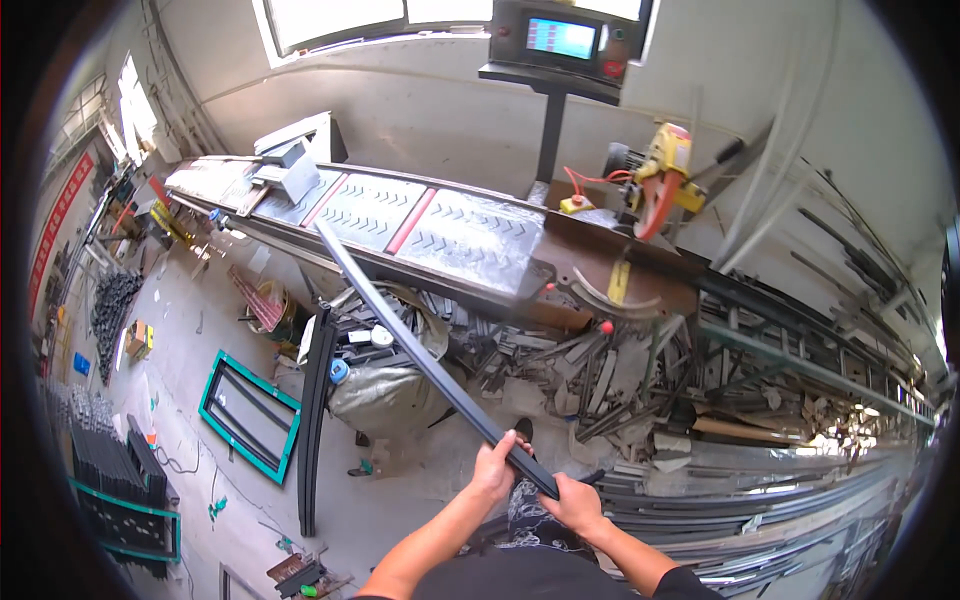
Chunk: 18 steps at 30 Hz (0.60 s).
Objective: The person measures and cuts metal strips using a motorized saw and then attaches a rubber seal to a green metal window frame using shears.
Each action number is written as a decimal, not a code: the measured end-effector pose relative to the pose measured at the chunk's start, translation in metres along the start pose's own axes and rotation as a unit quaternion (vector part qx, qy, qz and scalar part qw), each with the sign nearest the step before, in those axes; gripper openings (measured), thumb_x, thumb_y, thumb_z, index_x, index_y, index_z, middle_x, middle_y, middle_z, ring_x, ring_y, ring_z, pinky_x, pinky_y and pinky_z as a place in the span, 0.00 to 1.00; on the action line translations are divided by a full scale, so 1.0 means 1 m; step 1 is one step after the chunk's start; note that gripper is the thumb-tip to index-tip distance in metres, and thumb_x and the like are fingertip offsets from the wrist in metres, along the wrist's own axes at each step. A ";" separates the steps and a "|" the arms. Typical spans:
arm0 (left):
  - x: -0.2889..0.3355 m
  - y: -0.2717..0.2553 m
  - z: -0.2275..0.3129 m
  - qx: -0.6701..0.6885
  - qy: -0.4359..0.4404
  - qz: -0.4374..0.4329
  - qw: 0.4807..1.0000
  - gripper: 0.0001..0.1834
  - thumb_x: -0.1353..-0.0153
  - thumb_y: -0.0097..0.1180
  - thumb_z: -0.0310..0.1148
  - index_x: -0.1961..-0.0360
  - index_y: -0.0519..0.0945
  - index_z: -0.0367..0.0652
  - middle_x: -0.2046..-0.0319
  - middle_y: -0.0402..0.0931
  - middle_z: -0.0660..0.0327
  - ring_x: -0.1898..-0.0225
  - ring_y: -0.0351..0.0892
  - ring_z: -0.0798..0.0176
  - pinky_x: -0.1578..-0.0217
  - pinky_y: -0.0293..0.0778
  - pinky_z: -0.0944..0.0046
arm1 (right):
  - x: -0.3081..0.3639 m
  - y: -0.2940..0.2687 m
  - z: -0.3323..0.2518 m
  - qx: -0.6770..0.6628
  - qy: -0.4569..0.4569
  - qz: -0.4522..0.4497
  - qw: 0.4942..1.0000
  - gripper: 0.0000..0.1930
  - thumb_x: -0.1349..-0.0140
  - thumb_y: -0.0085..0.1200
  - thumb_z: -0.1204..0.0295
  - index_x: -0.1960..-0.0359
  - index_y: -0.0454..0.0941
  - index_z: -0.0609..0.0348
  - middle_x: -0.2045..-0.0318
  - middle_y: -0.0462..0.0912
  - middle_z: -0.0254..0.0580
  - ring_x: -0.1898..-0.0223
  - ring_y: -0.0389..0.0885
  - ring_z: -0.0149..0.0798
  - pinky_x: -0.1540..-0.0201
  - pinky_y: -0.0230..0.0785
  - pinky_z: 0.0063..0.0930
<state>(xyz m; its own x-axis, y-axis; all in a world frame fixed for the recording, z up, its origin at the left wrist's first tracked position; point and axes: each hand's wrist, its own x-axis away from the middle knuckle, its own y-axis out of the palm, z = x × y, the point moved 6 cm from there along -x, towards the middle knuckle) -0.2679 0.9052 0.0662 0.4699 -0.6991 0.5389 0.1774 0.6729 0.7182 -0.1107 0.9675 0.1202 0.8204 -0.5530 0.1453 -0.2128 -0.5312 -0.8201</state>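
A long dark metal profile bar (425,362) slants from my body up and left, its far end near the front edge of the long metal work table (470,240). My left hand (494,468) is closed around the bar a little way up from its near end. At that near end my right hand (578,503) grips it too, thumb along the side. Beyond the bar, to the right, stands a cutting saw (660,185) with a yellow body and an orange guard, mounted on the brown end of the table.
A control panel with a lit screen (561,38) rises behind the table. Below lie a stuffed sack (390,400) and heaped metal offcuts (590,375). Long profiles (740,530) are stacked at the lower right. A green-edged frame (252,415) lies on the floor, left of upright dark bars (316,430).
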 end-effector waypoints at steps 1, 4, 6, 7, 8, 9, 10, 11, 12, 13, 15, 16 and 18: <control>-0.025 0.013 0.014 0.017 -0.002 -0.001 1.000 0.09 0.35 0.59 0.31 0.61 0.72 0.38 0.66 0.76 0.56 0.61 0.79 0.54 0.54 0.78 0.51 | -0.029 -0.012 -0.002 0.013 0.018 -0.011 1.000 0.21 0.46 0.63 0.55 0.61 0.73 0.56 0.74 0.82 0.51 0.71 0.82 0.56 0.69 0.73 0.48; -0.112 0.050 0.050 0.036 -0.030 0.047 0.998 0.10 0.36 0.60 0.31 0.64 0.73 0.38 0.70 0.75 0.57 0.67 0.78 0.56 0.60 0.79 0.53 | -0.110 -0.056 0.005 0.027 0.031 -0.018 0.999 0.24 0.48 0.65 0.55 0.55 0.74 0.54 0.70 0.83 0.50 0.67 0.83 0.54 0.66 0.74 0.46; -0.171 0.076 0.081 0.044 0.006 0.038 0.998 0.10 0.37 0.61 0.32 0.64 0.74 0.39 0.71 0.75 0.56 0.67 0.78 0.56 0.61 0.80 0.53 | -0.139 -0.078 0.031 0.036 0.033 -0.013 0.999 0.24 0.49 0.66 0.54 0.55 0.75 0.53 0.70 0.83 0.50 0.66 0.83 0.54 0.65 0.74 0.46; -0.198 0.078 0.100 0.048 0.005 0.043 0.998 0.10 0.37 0.61 0.33 0.64 0.74 0.39 0.71 0.75 0.56 0.67 0.78 0.56 0.61 0.80 0.53 | -0.148 -0.085 0.044 0.042 0.039 -0.023 0.998 0.25 0.50 0.66 0.54 0.55 0.75 0.53 0.70 0.83 0.50 0.66 0.83 0.55 0.65 0.73 0.46; -0.225 0.076 0.121 0.050 0.003 0.048 0.998 0.09 0.36 0.61 0.33 0.64 0.74 0.40 0.71 0.75 0.56 0.67 0.78 0.56 0.61 0.80 0.52 | -0.154 -0.090 0.057 0.047 0.045 -0.031 0.997 0.26 0.51 0.67 0.54 0.54 0.75 0.53 0.71 0.82 0.51 0.66 0.82 0.55 0.65 0.73 0.46; -0.247 0.073 0.145 0.048 0.001 0.055 0.997 0.09 0.36 0.60 0.34 0.64 0.74 0.40 0.71 0.76 0.57 0.68 0.78 0.55 0.61 0.80 0.52 | -0.157 -0.096 0.071 0.036 0.049 -0.028 0.998 0.24 0.52 0.68 0.54 0.58 0.75 0.53 0.72 0.82 0.50 0.68 0.82 0.55 0.66 0.73 0.47; -0.270 0.065 0.168 0.053 -0.005 0.059 0.997 0.09 0.36 0.60 0.34 0.65 0.74 0.41 0.71 0.76 0.57 0.68 0.78 0.55 0.61 0.80 0.51 | -0.162 -0.103 0.083 0.024 0.052 -0.022 0.998 0.23 0.53 0.68 0.54 0.62 0.75 0.54 0.74 0.81 0.50 0.69 0.81 0.56 0.67 0.72 0.47; -0.292 0.059 0.191 0.075 0.004 0.073 0.994 0.09 0.36 0.59 0.34 0.65 0.75 0.39 0.72 0.76 0.57 0.69 0.78 0.56 0.63 0.80 0.52 | -0.170 -0.114 0.090 0.030 0.078 -0.044 0.995 0.22 0.53 0.69 0.56 0.61 0.76 0.54 0.73 0.82 0.50 0.68 0.81 0.56 0.66 0.72 0.46; -0.313 0.055 0.212 0.094 0.009 0.084 0.992 0.10 0.35 0.59 0.35 0.65 0.76 0.38 0.73 0.77 0.56 0.70 0.79 0.56 0.64 0.80 0.53 | -0.176 -0.124 0.097 0.036 0.108 -0.063 0.992 0.21 0.52 0.69 0.57 0.61 0.77 0.55 0.72 0.82 0.50 0.66 0.81 0.56 0.65 0.72 0.45; -0.336 0.050 0.231 0.104 0.019 0.084 0.991 0.11 0.35 0.59 0.36 0.65 0.76 0.38 0.73 0.77 0.56 0.70 0.79 0.55 0.64 0.79 0.52 | -0.183 -0.131 0.113 0.057 0.089 -0.040 0.994 0.21 0.53 0.69 0.57 0.64 0.76 0.56 0.74 0.80 0.50 0.69 0.80 0.56 0.66 0.71 0.45; -0.385 0.035 0.264 0.117 0.031 0.089 0.989 0.13 0.35 0.59 0.38 0.66 0.76 0.37 0.74 0.76 0.55 0.70 0.78 0.52 0.65 0.78 0.49 | -0.213 -0.146 0.121 0.096 0.119 -0.047 0.987 0.21 0.55 0.70 0.57 0.72 0.74 0.58 0.77 0.78 0.49 0.72 0.79 0.55 0.69 0.69 0.44; -0.403 0.033 0.279 0.118 0.030 0.098 0.988 0.14 0.36 0.60 0.38 0.67 0.76 0.37 0.74 0.77 0.54 0.70 0.78 0.51 0.65 0.78 0.49 | -0.232 -0.152 0.115 0.106 0.125 -0.040 0.986 0.22 0.56 0.71 0.57 0.74 0.73 0.59 0.78 0.77 0.48 0.73 0.78 0.55 0.70 0.68 0.44; -0.438 0.025 0.300 0.109 0.009 0.096 0.989 0.13 0.36 0.60 0.38 0.68 0.76 0.38 0.74 0.78 0.53 0.71 0.79 0.50 0.65 0.78 0.49 | -0.282 -0.159 0.091 0.140 0.071 -0.003 0.988 0.21 0.57 0.71 0.57 0.75 0.73 0.58 0.78 0.77 0.49 0.74 0.78 0.55 0.71 0.69 0.45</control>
<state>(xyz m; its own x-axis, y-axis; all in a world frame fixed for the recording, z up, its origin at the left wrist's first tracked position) -0.7284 1.1562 -0.0201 0.4925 -0.5573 0.6685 -0.1074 0.7233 0.6821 -0.2598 1.2663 0.1596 0.7348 -0.6450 0.2101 -0.0368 -0.3471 -0.9371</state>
